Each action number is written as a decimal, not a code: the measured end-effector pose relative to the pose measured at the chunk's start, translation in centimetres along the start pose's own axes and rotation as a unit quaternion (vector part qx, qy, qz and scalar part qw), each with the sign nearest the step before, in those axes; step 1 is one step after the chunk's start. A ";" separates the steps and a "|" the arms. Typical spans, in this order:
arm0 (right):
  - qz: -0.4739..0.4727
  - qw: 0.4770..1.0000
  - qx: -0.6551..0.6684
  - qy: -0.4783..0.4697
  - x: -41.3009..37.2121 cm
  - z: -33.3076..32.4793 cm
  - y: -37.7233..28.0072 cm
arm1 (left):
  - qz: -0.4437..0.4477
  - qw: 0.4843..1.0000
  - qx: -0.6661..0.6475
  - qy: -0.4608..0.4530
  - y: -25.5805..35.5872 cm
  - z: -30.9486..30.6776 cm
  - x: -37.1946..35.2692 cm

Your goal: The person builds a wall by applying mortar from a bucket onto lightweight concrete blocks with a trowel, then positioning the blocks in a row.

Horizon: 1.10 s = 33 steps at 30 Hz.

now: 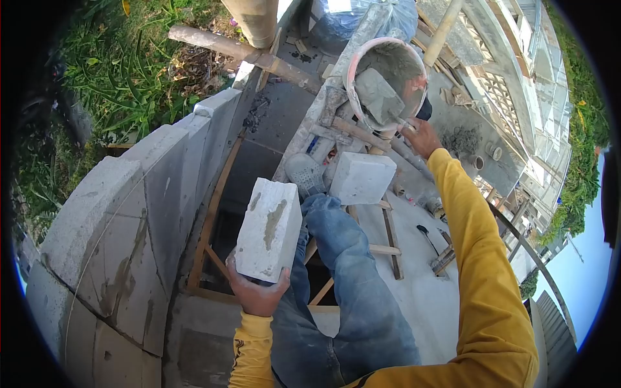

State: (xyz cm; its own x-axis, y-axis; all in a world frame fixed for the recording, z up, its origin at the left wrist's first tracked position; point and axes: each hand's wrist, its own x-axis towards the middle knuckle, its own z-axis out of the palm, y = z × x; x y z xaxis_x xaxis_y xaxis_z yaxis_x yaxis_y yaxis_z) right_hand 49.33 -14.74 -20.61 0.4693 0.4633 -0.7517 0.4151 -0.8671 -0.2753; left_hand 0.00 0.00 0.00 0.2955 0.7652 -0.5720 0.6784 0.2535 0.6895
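My left hand (pixel 260 292) is wrapped round the lower end of a pale concrete block (pixel 254 236), holding it up in front of my legs. A grey mortar smear marks the block's upper face. My right hand (pixel 422 137) grips the handle of a trowel (pixel 378 92), whose blade is inside a bucket (pixel 351 77) with wet grey mortar in it. Mortar coats the blade, so its outline is partly hidden. A second pale block (pixel 362 180) sits by my knee, just below the bucket.
A curved block wall (pixel 158 152) stands on the left, with a string along it. Near my feet is an opening with wooden framing (pixel 217 204). A wooden pole (pixel 236 48) crosses at upper left. Planks and rubble (pixel 460 139) lie lower down on the right.
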 end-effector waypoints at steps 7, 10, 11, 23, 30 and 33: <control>-0.015 0.984 0.170 0.054 -7.5 2.4 -1.4 | 0.073 0.997 0.032 -0.012 2.0 -0.5 4.4; -0.076 0.980 0.165 0.075 -11.7 1.7 -4.4 | 0.105 0.994 0.029 0.009 2.2 -0.4 5.2; -0.096 0.978 0.166 0.080 -13.3 1.4 -5.9 | 0.112 0.993 0.030 0.017 2.3 -0.6 5.3; -0.422 0.893 0.031 0.155 -23.5 1.9 -21.5 | 0.175 0.983 0.040 0.034 6.1 -5.3 2.6; -0.444 0.888 -0.019 0.117 -28.1 1.7 -25.4 | 0.115 0.991 0.016 0.070 7.0 -7.7 0.1; -0.410 0.912 -0.013 0.017 -29.6 -1.1 -27.0 | 0.074 0.995 0.010 0.058 6.3 -8.6 -0.9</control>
State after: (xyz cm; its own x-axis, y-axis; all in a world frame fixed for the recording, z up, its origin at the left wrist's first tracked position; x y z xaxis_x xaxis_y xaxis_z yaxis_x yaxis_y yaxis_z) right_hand 25.04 -4.87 9.74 0.0160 0.9599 -0.2799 0.6552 -0.2216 -0.7222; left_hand -1.78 5.96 8.69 0.3147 0.8570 -0.4080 0.6460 0.1216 0.7536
